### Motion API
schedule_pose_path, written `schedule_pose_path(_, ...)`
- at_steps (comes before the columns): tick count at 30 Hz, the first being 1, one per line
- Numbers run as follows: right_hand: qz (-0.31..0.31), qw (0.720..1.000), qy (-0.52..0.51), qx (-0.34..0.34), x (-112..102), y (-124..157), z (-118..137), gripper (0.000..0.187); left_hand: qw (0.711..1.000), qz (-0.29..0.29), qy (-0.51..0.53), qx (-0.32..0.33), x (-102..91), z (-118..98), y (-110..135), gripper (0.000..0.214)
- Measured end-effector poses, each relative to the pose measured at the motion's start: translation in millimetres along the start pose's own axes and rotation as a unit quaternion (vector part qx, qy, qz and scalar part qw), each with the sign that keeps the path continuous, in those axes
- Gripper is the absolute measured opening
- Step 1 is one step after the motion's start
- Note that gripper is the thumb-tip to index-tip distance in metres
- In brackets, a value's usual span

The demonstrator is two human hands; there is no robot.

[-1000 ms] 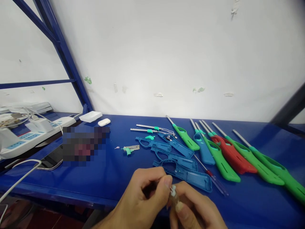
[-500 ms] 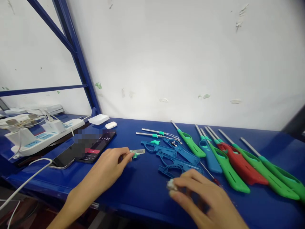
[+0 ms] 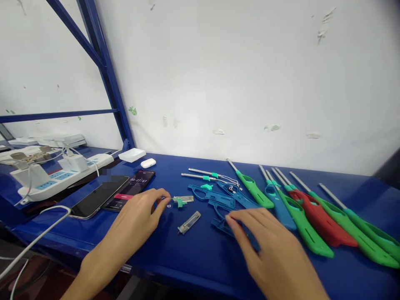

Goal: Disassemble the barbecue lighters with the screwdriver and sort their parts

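Observation:
My left hand (image 3: 137,212) is closed in a pinch beside the small teal trigger (image 3: 180,203) and metal-and-clear pieces (image 3: 187,198); what its fingertips hold, if anything, I cannot make out. A clear lighter fuel tank (image 3: 189,222) lies on the table between my hands. My right hand (image 3: 265,246) reaches over a blue lighter shell half (image 3: 221,225), thumb and finger closed at its edge; the palm hides part of it. More blue shell halves (image 3: 215,196) lie just behind. Two metal lighter tubes (image 3: 201,177) with teal collars and wires rest farther back, near another teal trigger (image 3: 206,187).
Whole lighters in green (image 3: 254,189), blue (image 3: 283,212) and red (image 3: 325,221) lie along the right. Two phones (image 3: 100,198), a white earphone case (image 3: 148,163), a white box lid (image 3: 132,155) and a power strip (image 3: 62,179) occupy the left. A white wall stands behind.
The fuel tank has left my right hand and now lies on the table. That hand has moved to the blue shell half. My left hand has drawn slightly away from the teal trigger.

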State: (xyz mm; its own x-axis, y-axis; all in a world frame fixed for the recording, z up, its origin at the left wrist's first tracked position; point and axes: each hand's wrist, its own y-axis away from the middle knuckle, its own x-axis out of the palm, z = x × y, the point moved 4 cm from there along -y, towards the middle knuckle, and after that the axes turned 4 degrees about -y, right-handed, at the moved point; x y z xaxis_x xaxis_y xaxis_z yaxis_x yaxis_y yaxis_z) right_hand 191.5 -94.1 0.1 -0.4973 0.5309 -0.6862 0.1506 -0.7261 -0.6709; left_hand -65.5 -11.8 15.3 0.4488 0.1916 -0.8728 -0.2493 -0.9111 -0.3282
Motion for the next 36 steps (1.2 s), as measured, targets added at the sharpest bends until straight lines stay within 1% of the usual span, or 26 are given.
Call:
schedule_pose_path(2,-0.013,1.0,0.02,-0.014,-16,15,-16,0.03,1.0,0.0,0.003,0.011,-0.5,-8,6,0.027)
schedule_pose_path(3,-0.023,0.999,0.03,-0.022,-23,22,-22,0.029,0.999,0.009,0.012,0.028,1.9,-14,9,0.027)
schedule_pose_path(6,-0.016,0.997,0.051,-0.053,-30,36,-33,0.029,0.991,0.056,0.054,0.108,18.9,-35,23,0.024)
schedule_pose_path(8,0.003,0.996,0.058,-0.067,-26,40,-35,0.033,0.985,0.07,0.058,0.144,33.9,-48,32,0.02)
schedule_pose_path(9,0.015,0.996,0.061,-0.066,-22,41,-36,0.035,0.984,0.068,0.047,0.156,41.1,-53,35,0.021)
schedule_pose_path(11,0.036,0.996,0.066,-0.049,-13,41,-38,0.037,0.983,0.061,0.013,0.175,53.6,-61,39,0.024)
schedule_pose_path(13,0.053,0.996,0.066,-0.02,-3,40,-40,0.033,0.98,0.053,-0.018,0.189,61.7,-66,39,0.028)
schedule_pose_path(16,0.067,0.996,0.064,0.013,8,35,-41,0.026,0.982,0.041,-0.048,0.177,65.1,-63,34,0.031)
schedule_pose_path(20,0.083,0.995,0.057,0.02,15,23,-39,0.022,0.988,-0.005,-0.071,0.138,61.8,-49,25,0.031)
schedule_pose_path(22,0.09,0.995,0.047,0.019,15,19,-36,0.021,0.988,-0.022,-0.07,0.134,61.6,-43,23,0.032)
schedule_pose_path(26,0.082,0.996,0.037,0.028,6,13,-38,0.018,0.988,-0.024,-0.044,0.148,63.9,-41,23,0.029)
schedule_pose_path(29,0.077,0.995,0.053,0.042,-4,5,-51,0.02,0.982,-0.033,-0.01,0.188,63.3,-45,25,0.028)
schedule_pose_path(31,0.087,0.992,0.073,0.048,-8,-6,-65,0.02,0.975,-0.03,0.005,0.218,62.6,-48,26,0.028)
schedule_pose_path(33,0.108,0.988,0.095,0.049,-8,-21,-79,0.021,0.972,-0.02,0.008,0.234,61.9,-49,27,0.027)
schedule_pose_path(36,0.159,0.979,0.118,0.038,3,-45,-94,0.014,0.972,-0.01,0.006,0.236,60.4,-50,28,0.027)
